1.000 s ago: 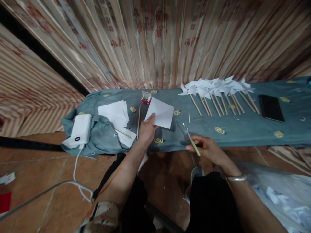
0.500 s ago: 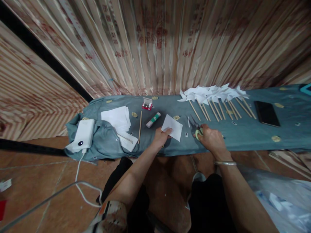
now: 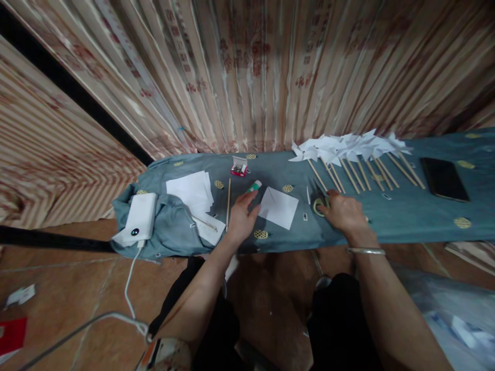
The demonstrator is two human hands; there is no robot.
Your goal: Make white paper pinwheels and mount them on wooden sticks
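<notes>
My left hand (image 3: 240, 217) is over a glue stick (image 3: 254, 186) with a green-and-white label, its fingers closed about the lower part, which they hide. Just right of it a folded white paper square (image 3: 279, 208) lies flat, with crease lines showing. At the right, my right hand (image 3: 345, 212) has its fingers at the pale green handles of a pair of scissors (image 3: 318, 207). The dark blades point away from me, low over the cloth. Beside the blades lies a thin white paper strip (image 3: 308, 195).
Several paper pinwheels (image 3: 348, 148) on wooden sticks line the back right, beside a black phone (image 3: 444, 179). To the left are a red box of small metal pins (image 3: 238, 168), a stick (image 3: 228, 203), paper sheets (image 3: 189, 190) and a cabled white power bank (image 3: 139, 219).
My left hand has let go of the paper square and moved left onto the glue stick. The paper stays on the cloth. My right hand remains at the scissors; the view has shifted slightly.
</notes>
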